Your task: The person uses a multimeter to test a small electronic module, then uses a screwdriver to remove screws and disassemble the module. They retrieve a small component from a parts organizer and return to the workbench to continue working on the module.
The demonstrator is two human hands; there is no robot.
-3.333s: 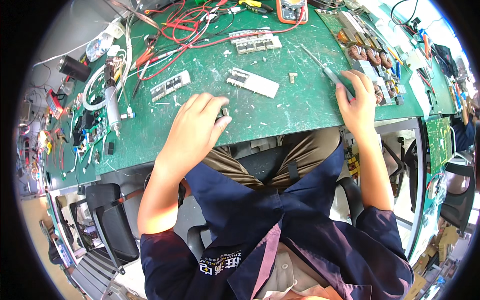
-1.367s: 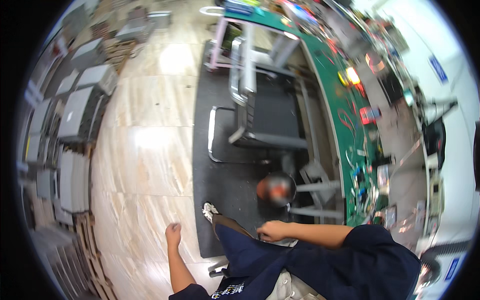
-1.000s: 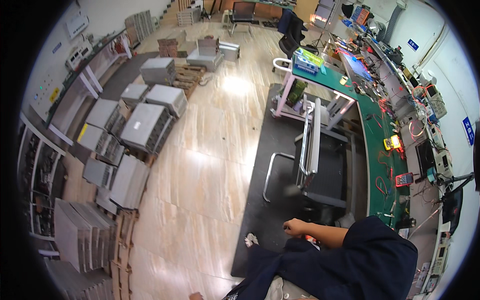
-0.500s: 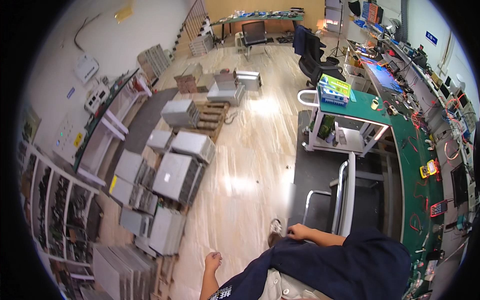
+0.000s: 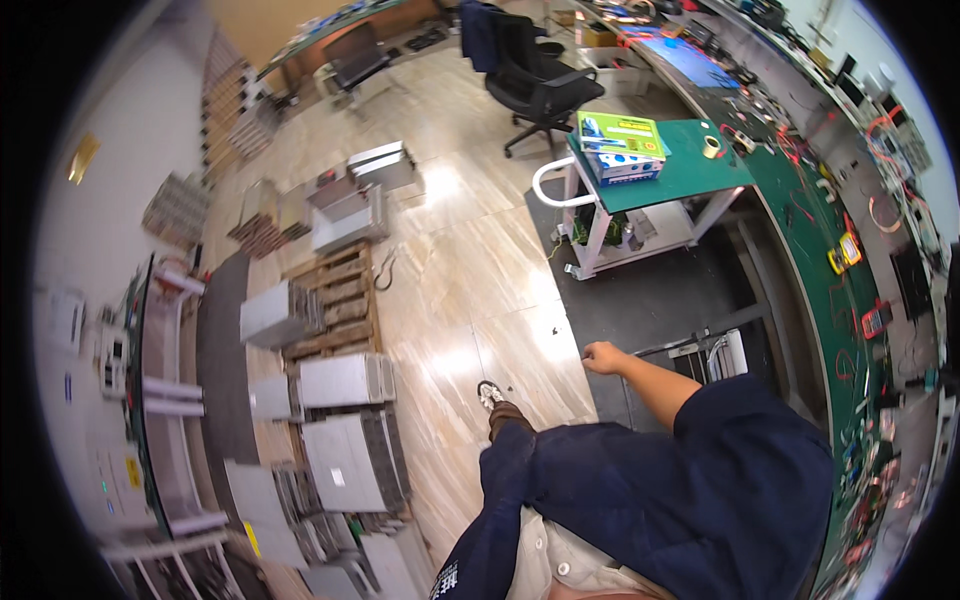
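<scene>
My right hand point(image 5: 603, 357) reaches out ahead of my body, over the edge between the dark mat point(image 5: 640, 295) and the pale tiled floor point(image 5: 500, 290). Its fingers are loosely curled together, and I see nothing in them. A metal-framed piece point(image 5: 735, 352) with a chrome bar stands beside my right forearm, partly hidden by my sleeve. Beyond the hand is a white-legged trolley point(image 5: 700, 180) with a green top, bearing stacked green and blue boxes point(image 5: 622, 150) and a tape roll point(image 5: 711, 147). My left hand is out of the picture; only the dark left sleeve shows.
Grey metal cases point(image 5: 350, 460) stand in stacks along the left, near a wooden pallet point(image 5: 345, 300). A black office chair point(image 5: 535, 80) stands beyond the trolley. Along the right runs a green workbench point(image 5: 800, 230) with wires, a yellow meter point(image 5: 845, 254) and a red meter point(image 5: 876, 319).
The view has turned right and moved forward, bringing the trolley closer. My right hand has swung forward, away from my body. My left hand has dropped out of view.
</scene>
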